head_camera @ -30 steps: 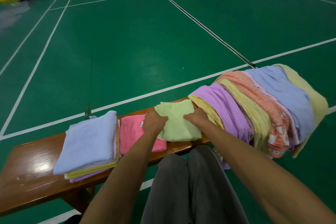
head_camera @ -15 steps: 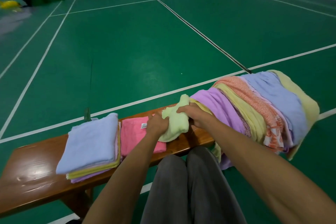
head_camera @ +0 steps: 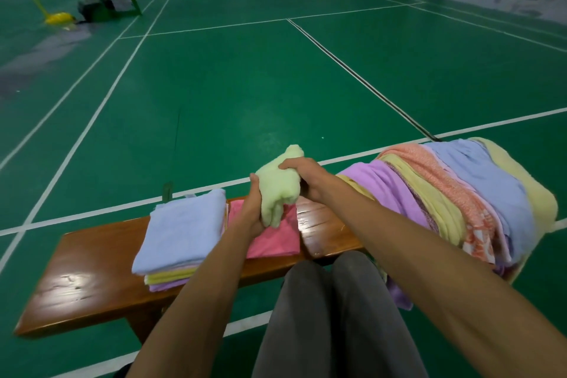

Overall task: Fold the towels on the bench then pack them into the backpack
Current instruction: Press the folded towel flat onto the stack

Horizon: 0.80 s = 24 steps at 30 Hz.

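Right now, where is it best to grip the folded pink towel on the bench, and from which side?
Probably the pink towel's near right corner, from the person's side. It lies flat, that edge is exposed, and the blue-topped stack crowds its left.

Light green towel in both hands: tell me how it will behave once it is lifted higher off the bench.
The light green towel is probably floppy: its lower end droops in loose lobes below the left hand. It seems light, since the right hand lifts it with a loose grip. It likely won't slip, as the cloth bunches where the fingers press.
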### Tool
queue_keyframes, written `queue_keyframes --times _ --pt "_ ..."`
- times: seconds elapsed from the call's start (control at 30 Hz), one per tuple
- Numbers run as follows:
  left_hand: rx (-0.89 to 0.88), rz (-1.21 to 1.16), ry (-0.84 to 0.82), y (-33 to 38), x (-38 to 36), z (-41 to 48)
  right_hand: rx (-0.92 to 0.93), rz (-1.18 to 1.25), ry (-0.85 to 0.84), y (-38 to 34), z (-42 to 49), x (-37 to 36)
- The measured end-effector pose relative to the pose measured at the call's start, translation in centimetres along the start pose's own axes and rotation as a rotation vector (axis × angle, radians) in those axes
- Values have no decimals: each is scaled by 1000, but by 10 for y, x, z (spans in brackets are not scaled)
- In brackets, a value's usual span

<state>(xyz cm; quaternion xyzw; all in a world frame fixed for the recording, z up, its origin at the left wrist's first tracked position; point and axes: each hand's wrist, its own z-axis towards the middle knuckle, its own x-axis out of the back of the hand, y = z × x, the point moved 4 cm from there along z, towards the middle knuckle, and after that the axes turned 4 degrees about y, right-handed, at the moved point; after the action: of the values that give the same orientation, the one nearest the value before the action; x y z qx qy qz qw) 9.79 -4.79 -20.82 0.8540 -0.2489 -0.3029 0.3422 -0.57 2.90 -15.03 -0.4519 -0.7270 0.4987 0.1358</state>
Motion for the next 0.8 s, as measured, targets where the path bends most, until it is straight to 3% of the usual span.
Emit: queue_keyframes --times 0.1,0.17,0.27,0.37,0.63,0.73,0.8 --pt "-277 425 428 27 37 -1 44 -69 40 -3 6 -14" --pt "-385 644 589 39 60 -1 88 -219 134 4 11 -14" --pt "-312 987 586 35 76 -4 41 -545 238 46 18 0" --pt "-219 1353 511 16 76 -7 -112 -651 236 100 17 15" --pt "-246 1592 456 -10 66 -2 -66 -780 229 95 11 12" --pt "-238 1678 465 -12 56 -9 -39 -1062 272 96 8 10" --pt "-375 1819 464 -10 49 -8 81 -1226 337 98 7 8"
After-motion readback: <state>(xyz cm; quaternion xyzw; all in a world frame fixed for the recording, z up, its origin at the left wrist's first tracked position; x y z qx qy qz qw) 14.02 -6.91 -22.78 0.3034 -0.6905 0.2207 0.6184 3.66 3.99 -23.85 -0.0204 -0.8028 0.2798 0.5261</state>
